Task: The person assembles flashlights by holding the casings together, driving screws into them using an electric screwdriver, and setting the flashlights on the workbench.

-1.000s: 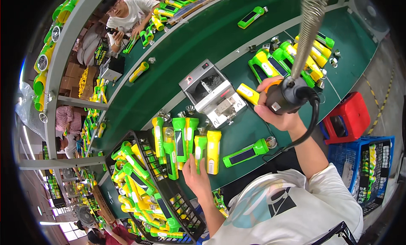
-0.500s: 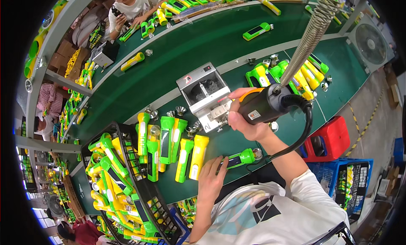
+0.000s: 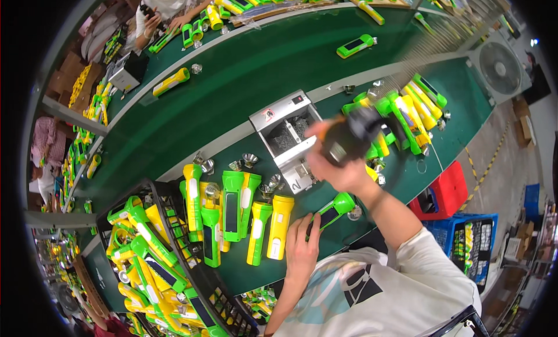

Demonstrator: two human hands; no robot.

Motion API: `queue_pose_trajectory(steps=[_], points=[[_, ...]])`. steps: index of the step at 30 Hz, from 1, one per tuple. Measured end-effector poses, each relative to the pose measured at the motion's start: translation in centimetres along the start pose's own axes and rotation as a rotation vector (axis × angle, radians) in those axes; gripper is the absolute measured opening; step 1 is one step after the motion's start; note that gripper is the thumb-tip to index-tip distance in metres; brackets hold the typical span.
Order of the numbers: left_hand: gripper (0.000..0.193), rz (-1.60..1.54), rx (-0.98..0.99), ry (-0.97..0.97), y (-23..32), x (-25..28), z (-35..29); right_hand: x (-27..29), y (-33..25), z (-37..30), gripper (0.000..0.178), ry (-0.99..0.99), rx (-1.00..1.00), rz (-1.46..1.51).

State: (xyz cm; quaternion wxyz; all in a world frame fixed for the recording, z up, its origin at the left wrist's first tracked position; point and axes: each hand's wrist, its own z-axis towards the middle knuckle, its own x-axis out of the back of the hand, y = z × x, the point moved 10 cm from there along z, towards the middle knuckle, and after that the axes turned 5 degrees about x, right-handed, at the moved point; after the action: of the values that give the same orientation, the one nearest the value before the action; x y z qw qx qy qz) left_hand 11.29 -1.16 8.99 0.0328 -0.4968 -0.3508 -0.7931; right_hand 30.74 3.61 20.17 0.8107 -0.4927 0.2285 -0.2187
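My right hand (image 3: pixel 334 173) is wrapped round a black electric screwdriver (image 3: pixel 347 140), blurred by motion, hanging from a coil spring. Its tip is not visible. Close behind it on the green table stands a silver screw feeder (image 3: pixel 280 117) with loose screws in its tray. Lower down, my left hand (image 3: pixel 302 247) has its fingers round one end of a green flashlight (image 3: pixel 338 209) with a dark panel, lying on the table. Beside the flashlight's head is a shiny reflector (image 3: pixel 355 212). Left of my left hand lies a yellow flashlight (image 3: pixel 281 226).
A black crate (image 3: pixel 158 212) full of yellow and green flashlights stands at left. More flashlights (image 3: pixel 231 206) and reflectors (image 3: pixel 250 159) lie between it and the feeder. Another pile (image 3: pixel 421 104) sits at right, near a red stool (image 3: pixel 444 192). Across the table, a person (image 3: pixel 168 11) works.
The screwdriver and my right hand have swung up and away from me, slightly left, and blurred. The flashlight under my left hand has turned, its head tilting farther from me.
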Motion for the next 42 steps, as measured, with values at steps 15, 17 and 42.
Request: queue_pose_trajectory(steps=[15, 17, 42], points=[[0.047, -0.019, -0.065, 0.086, 0.5, -0.1, 1.2, 0.5, -1.5, -0.3, 0.03, -0.038, -0.028, 0.108], [0.042, -0.026, -0.015, 0.153, 0.2, 0.6, 0.0, 1.0, -1.2, -0.8, 0.03, -0.029, 0.03, 0.118], [0.044, -0.099, 0.063, 0.182, -0.4, 0.5, -0.5, 0.8, -2.6, -0.9, 0.027, -0.073, 0.31, -0.053]])
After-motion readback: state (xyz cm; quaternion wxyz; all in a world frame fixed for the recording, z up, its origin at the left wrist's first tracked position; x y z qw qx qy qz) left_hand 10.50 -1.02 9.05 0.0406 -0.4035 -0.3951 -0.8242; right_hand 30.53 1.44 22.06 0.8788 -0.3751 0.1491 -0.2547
